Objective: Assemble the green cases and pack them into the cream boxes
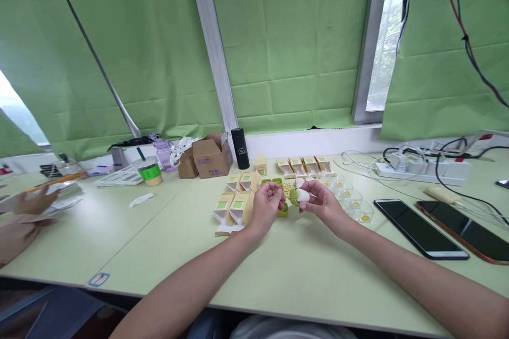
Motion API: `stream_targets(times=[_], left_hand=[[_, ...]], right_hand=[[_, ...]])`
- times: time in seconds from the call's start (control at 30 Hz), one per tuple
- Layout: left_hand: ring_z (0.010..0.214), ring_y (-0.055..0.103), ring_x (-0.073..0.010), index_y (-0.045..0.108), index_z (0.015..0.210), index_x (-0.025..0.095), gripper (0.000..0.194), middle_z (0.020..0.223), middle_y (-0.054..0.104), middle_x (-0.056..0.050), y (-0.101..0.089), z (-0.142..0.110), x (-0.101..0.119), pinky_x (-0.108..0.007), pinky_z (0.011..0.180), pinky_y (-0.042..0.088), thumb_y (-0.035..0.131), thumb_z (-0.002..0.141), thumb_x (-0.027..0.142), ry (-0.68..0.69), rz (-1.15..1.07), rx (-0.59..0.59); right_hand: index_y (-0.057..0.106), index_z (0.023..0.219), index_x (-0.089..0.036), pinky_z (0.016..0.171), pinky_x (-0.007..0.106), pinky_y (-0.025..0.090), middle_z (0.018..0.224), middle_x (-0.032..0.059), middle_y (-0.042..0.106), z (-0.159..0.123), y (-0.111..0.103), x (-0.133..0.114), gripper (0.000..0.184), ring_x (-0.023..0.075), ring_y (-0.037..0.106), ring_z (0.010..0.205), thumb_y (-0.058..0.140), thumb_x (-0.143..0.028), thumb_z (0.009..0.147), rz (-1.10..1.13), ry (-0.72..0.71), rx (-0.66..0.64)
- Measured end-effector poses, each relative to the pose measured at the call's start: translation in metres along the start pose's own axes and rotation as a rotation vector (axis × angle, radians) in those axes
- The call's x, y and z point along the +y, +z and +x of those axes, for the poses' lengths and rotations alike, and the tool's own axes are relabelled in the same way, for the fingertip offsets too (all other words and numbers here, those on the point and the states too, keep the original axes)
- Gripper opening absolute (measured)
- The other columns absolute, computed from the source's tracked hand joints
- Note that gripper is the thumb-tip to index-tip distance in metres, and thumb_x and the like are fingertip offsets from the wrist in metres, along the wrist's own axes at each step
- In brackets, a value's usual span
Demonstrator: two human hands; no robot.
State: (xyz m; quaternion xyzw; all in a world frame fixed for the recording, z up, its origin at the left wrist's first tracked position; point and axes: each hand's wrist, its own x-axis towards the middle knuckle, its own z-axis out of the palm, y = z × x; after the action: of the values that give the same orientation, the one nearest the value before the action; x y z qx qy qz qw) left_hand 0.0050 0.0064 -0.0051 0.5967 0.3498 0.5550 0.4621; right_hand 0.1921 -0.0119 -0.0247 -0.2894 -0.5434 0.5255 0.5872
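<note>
My right hand point(320, 201) grips a small rounded white and green piece point(301, 196), its green end turned toward my left hand. My left hand point(269, 201) is closed, thumb and fingers pressed together; whatever they may pinch is too small to make out. Left of it stand small open cardboard boxes point(231, 204) with green squares on them. Green square trays point(282, 211) and small yellowish parts point(287, 188) lie between and behind my hands. To the right are several clear plastic cups point(356, 205) with yellow centres.
More small boxes point(305, 166) line the back. A black bottle point(239, 148), a brown carton point(212, 157) and a drink cup point(150, 172) stand farther left. Two phones point(420, 229) lie right, by a power strip point(423, 170) and cables. Another person's hand point(35, 201) is at far left.
</note>
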Motion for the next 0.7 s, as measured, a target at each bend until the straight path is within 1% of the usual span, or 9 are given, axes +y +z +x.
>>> stream_targets(times=[0.1,0.2,0.3,0.37,0.47,0.57,0.7], left_hand=[[0.078,0.065,-0.0134,0.061,0.093,0.016,0.025,0.088,0.067,-0.004,0.001,-0.002,-0.002,-0.026,0.074,0.054,0.074,0.086,0.036,0.145,0.095,0.034],[0.095,0.066,-0.0175,0.064,0.101,0.016,0.020,0.101,0.069,-0.009,0.002,-0.004,-0.005,-0.031,0.088,0.054,0.071,0.090,0.031,0.205,0.165,-0.006],[0.097,0.067,-0.0184,0.064,0.107,0.016,0.021,0.107,0.070,-0.011,0.003,-0.008,-0.007,-0.033,0.091,0.055,0.069,0.092,0.031,0.198,0.164,-0.079],[0.097,0.067,-0.0182,0.065,0.110,0.016,0.024,0.110,0.070,-0.011,0.004,-0.010,-0.008,-0.033,0.091,0.055,0.070,0.092,0.032,0.185,0.141,-0.111],[0.099,0.069,-0.0194,0.066,0.115,0.017,0.030,0.113,0.071,-0.012,0.005,-0.011,-0.007,-0.034,0.092,0.056,0.071,0.092,0.035,0.164,0.106,-0.139],[0.107,0.069,-0.0231,0.067,0.120,0.017,0.034,0.118,0.072,-0.014,0.006,-0.012,-0.006,-0.037,0.096,0.056,0.071,0.093,0.037,0.153,0.099,-0.163],[0.113,0.069,-0.0253,0.069,0.121,0.017,0.032,0.123,0.072,-0.015,0.007,-0.012,-0.006,-0.040,0.101,0.055,0.069,0.094,0.034,0.147,0.110,-0.179]], right_hand=[[0.058,0.099,-0.025,0.070,0.030,0.056,0.095,-0.0016,0.064,0.000,0.000,0.001,0.055,0.0159,0.066,0.081,0.095,-0.029,0.059,-0.059,-0.020,0.046],[0.057,0.102,-0.026,0.070,0.030,0.056,0.096,-0.0010,0.064,-0.001,0.002,0.002,0.053,0.0165,0.066,0.083,0.091,-0.029,0.062,-0.139,-0.060,0.094],[0.056,0.106,-0.026,0.070,0.030,0.055,0.096,-0.0002,0.064,-0.003,0.004,0.002,0.048,0.0171,0.065,0.083,0.086,-0.030,0.068,-0.225,-0.095,0.110],[0.056,0.108,-0.027,0.071,0.031,0.056,0.100,0.0007,0.064,-0.005,0.005,0.002,0.046,0.0175,0.065,0.085,0.084,-0.030,0.070,-0.276,-0.118,0.110],[0.056,0.110,-0.027,0.074,0.033,0.057,0.105,0.0020,0.063,-0.006,0.005,0.003,0.044,0.0178,0.065,0.087,0.081,-0.030,0.073,-0.342,-0.145,0.097],[0.056,0.113,-0.027,0.077,0.035,0.058,0.110,0.0037,0.064,-0.006,0.004,0.004,0.041,0.0181,0.065,0.088,0.077,-0.029,0.077,-0.417,-0.169,0.087],[0.057,0.116,-0.027,0.078,0.038,0.060,0.112,0.0050,0.066,-0.008,0.001,0.002,0.037,0.0186,0.066,0.085,0.073,-0.028,0.083,-0.567,-0.234,0.078]])
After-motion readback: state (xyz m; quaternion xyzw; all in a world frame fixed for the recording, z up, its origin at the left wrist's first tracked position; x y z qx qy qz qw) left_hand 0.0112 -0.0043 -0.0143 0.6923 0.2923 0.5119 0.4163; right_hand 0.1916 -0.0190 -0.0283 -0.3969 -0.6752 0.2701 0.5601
